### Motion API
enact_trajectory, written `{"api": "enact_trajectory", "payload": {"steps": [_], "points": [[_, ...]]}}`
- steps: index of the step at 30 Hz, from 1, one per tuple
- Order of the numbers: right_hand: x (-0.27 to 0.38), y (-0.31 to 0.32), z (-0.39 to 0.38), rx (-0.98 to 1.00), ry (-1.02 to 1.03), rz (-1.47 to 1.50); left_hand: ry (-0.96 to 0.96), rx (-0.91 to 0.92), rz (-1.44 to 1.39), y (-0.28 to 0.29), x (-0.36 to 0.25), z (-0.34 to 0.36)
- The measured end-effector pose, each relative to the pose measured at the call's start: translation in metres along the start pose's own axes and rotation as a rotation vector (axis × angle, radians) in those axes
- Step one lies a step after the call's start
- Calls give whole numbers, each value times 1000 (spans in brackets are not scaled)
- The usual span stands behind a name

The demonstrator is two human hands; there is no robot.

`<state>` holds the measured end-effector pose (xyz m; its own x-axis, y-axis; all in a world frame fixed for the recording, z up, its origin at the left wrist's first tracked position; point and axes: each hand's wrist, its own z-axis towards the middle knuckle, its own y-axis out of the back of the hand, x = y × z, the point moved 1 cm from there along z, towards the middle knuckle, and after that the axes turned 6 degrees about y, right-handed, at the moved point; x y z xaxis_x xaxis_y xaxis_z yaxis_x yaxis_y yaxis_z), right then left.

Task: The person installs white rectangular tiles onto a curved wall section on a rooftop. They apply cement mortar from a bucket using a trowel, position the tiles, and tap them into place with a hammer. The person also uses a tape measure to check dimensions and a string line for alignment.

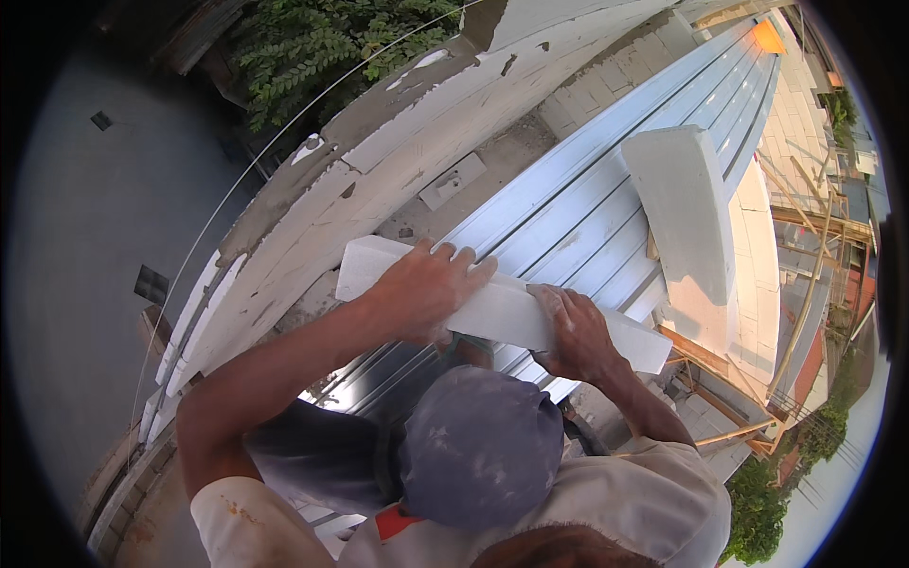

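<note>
A long white lightweight concrete block (507, 308) lies across both my hands in front of my body, over ribbed metal sheets (568, 218). My left hand (431, 289) is closed over its left part, fingers curled across the far top edge. Nearer the right end, my right hand (575, 333) grips the same block, its fingers whitened with dust. Below the block, a rounded dusty grey cloth shape (483, 445) hides part of the sheets. Beyond my right hand, a second white block (684, 204) rests at the right side of the metal sheets.
A pale block wall (312, 227) with rough mortar on top curves along the left. Beside it lies a small pale piece with holes (452, 182). Wooden poles and boards (805, 284) stand outside at right. A thin cable (237, 185) runs past the wall; trees grow beyond.
</note>
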<state>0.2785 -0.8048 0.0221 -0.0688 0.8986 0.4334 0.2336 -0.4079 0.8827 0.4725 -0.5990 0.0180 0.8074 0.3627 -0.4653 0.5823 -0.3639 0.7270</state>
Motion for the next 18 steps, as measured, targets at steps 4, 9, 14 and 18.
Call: {"api": "enact_trajectory", "payload": {"steps": [4, 9, 14, 18], "points": [[-15, 25, -29, 108, -49, -207, -52, -233, 229, -14, 6, -14], [-32, 29, -34, 374, -233, -132, -73, -110, 84, -2, 15, -17], [19, 134, 24, 456, -71, -271, 2, -169, -24, 56, 18, -90], [74, 230, 80, 272, 218, -376, 240, -389, 23, 121, -10, -196]]}}
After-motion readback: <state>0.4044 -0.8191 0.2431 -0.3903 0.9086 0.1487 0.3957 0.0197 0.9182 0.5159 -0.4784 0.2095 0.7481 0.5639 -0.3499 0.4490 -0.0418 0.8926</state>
